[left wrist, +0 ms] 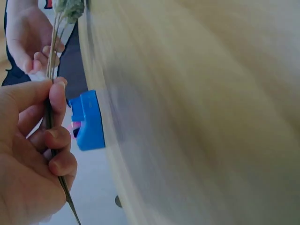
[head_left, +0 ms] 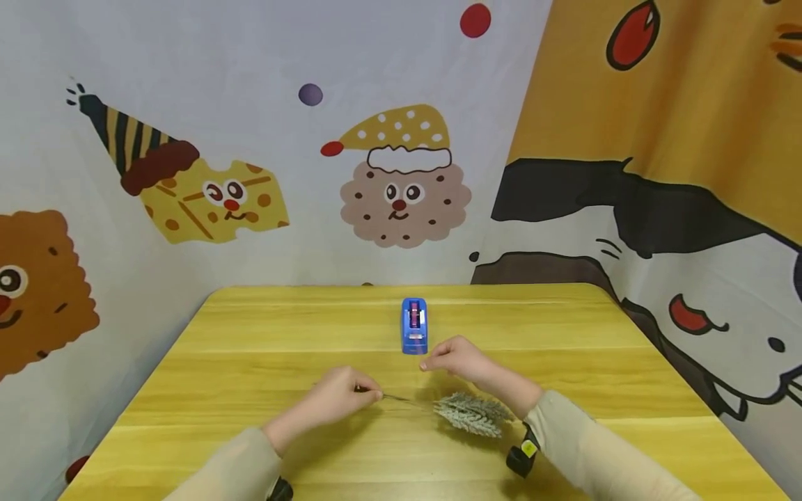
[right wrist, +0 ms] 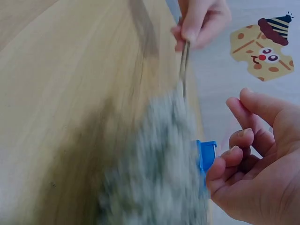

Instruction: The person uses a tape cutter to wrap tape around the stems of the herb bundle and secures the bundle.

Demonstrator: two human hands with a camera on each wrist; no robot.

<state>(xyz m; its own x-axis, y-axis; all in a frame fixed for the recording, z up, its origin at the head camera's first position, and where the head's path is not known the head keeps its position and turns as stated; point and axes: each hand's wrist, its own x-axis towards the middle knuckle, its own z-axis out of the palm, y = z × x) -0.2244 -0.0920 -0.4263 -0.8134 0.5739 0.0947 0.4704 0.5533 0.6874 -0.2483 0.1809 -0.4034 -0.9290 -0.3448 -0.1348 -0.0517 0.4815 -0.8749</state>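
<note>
My left hand [head_left: 347, 395] pinches the thin dark stems [left wrist: 50, 112] of a bundle of artificial sprigs, with its fingers curled along them. The frosted grey-green heads [head_left: 473, 414] point right, low over the table and below my right forearm. A blue tape dispenser [head_left: 414, 327] with a pink roll stands farther back on the table. Just in front of it, my right hand [head_left: 460, 358] pinches a faint, see-through strip of tape between thumb and forefinger; its other fingers [right wrist: 229, 159] are loosely curled. In the right wrist view the sprig heads [right wrist: 154, 164] are blurred.
A wooden table [head_left: 250, 334] with rounded far corners lies under both hands. Behind it hangs a cloth [head_left: 250, 62] printed with cartoon figures. Dark wrist cameras [head_left: 522, 452] are worn at both cuffs.
</note>
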